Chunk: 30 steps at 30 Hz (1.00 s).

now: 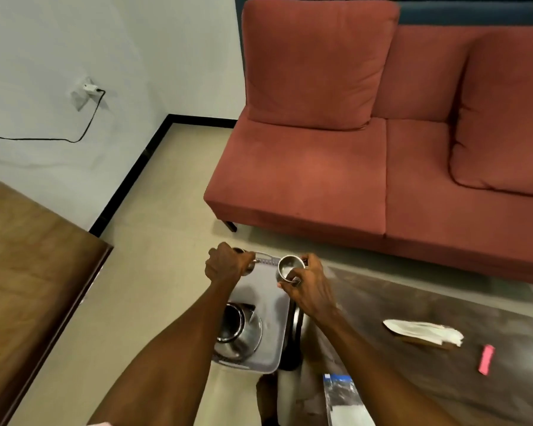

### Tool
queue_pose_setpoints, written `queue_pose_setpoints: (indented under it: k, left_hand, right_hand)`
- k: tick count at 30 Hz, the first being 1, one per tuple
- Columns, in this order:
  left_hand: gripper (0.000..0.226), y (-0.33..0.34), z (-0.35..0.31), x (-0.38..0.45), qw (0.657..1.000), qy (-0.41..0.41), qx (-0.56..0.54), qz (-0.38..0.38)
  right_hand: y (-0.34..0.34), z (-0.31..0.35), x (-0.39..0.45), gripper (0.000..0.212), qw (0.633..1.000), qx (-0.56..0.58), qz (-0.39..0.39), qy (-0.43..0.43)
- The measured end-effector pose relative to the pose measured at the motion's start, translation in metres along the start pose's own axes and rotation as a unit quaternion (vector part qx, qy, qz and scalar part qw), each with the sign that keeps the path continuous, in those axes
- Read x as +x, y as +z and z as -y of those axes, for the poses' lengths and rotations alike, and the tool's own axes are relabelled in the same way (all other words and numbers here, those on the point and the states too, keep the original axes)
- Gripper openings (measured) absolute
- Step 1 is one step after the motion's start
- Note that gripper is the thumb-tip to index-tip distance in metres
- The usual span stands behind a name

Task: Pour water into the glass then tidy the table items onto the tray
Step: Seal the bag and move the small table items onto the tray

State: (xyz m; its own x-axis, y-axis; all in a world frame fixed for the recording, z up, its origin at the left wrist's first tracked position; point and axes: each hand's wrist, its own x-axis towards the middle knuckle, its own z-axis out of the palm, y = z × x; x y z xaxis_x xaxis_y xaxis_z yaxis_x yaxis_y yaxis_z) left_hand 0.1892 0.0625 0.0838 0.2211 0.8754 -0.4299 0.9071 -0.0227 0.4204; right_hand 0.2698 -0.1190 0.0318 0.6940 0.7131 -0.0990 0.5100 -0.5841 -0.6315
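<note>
A grey tray (266,305) sticks out past the left end of the dark table (413,305). A steel jug (240,329) stands on the tray's near part. My right hand (308,279) is closed on a steel glass (290,267) at the tray's far right corner, its mouth facing up. My left hand (226,262) grips a second small steel glass (243,256) at the tray's far left corner; my fingers hide most of it. Whether either glass touches the tray I cannot tell.
On the table lie a white folded cloth or paper (422,330), a pink flat item (486,359) and a blue-and-white packet (342,398). A red sofa (351,164) stands beyond the table. A brown wooden table (28,272) is to the left, with tiled floor between.
</note>
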Motion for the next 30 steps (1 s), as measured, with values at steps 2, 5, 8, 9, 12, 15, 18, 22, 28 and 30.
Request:
queue_pose_setpoints:
  k: [2, 5, 8, 9, 12, 15, 18, 22, 28, 30]
  left_hand:
    - [0.061, 0.017, 0.01, 0.031, 0.999, -0.025, -0.009, 0.024]
    - [0.056, 0.042, 0.031, 0.068, 0.997, -0.049, -0.022, 0.061]
    - [0.055, 0.063, 0.05, 0.1, 0.994, -0.064, -0.022, 0.081]
    - [0.051, 0.067, 0.053, 0.107, 0.994, -0.062, -0.02, 0.084]
    - [0.044, 0.084, 0.063, 0.128, 0.993, -0.073, -0.011, 0.091]
    - [0.051, 0.098, 0.068, 0.141, 0.993, -0.073, -0.005, 0.093]
    - [0.055, 0.11, 0.069, 0.149, 0.994, -0.07, -0.006, 0.08]
    - [0.057, 0.122, 0.069, 0.156, 0.996, -0.062, -0.012, 0.068]
    - [0.07, 0.129, 0.068, 0.165, 0.99, -0.113, -0.056, 0.055]
    - [0.069, 0.13, 0.067, 0.169, 0.989, -0.124, -0.062, 0.047]
  right_hand:
    - [0.028, -0.002, 0.023, 0.033, 1.0, 0.013, 0.018, 0.01]
    - [0.069, -0.008, 0.048, 0.029, 0.998, 0.026, 0.051, 0.025]
    - [0.108, -0.011, 0.065, 0.023, 0.997, 0.03, 0.067, 0.039]
    - [0.117, -0.012, 0.069, 0.024, 0.997, 0.027, 0.064, 0.036]
    - [0.145, -0.014, 0.08, 0.036, 0.994, -0.018, 0.098, 0.035]
    - [0.158, -0.018, 0.088, 0.027, 0.987, -0.096, 0.129, 0.013]
    - [0.171, -0.023, 0.094, 0.025, 0.982, -0.123, 0.144, -0.006]
    - [0.187, -0.033, 0.102, 0.035, 0.98, -0.125, 0.157, -0.01]
    - [0.204, -0.035, 0.109, 0.028, 0.983, -0.086, 0.163, -0.01]
    - [0.211, -0.033, 0.112, 0.025, 0.984, -0.076, 0.161, -0.005]
